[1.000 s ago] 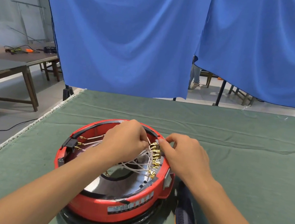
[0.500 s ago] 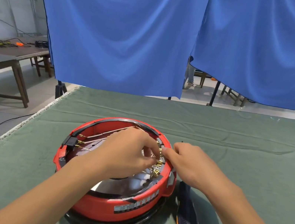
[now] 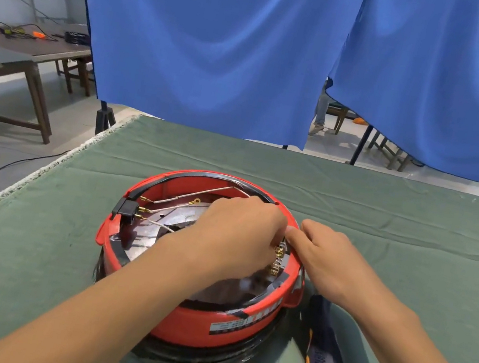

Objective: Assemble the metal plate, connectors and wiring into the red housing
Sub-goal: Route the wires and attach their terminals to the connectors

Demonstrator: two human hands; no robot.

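A round red housing point(image 3: 195, 323) stands open side up on the green cloth, on a black base. A shiny metal plate point(image 3: 175, 218) lies inside it, with white wires point(image 3: 194, 194) running from a black plug block point(image 3: 127, 208) on the left rim. Brass connectors point(image 3: 277, 259) line the right inner wall. My left hand point(image 3: 232, 237) reaches across the housing, its fingers curled down at the connectors, and hides the wire ends. My right hand point(image 3: 323, 258) rests on the right rim, thumb and forefinger pinched at the top connector.
A blue and orange screwdriver point(image 3: 325, 360) lies on the green cloth-covered table point(image 3: 412, 242) just right of the housing. A blue curtain point(image 3: 224, 36) hangs behind the table. A wooden table point(image 3: 16, 49) with tools stands far left. The cloth's left edge point(image 3: 26, 177) is near.
The view has shifted and come closer. My left hand moved further right over the connectors, uncovering more of the wires on the left. My right hand stays at the right rim.
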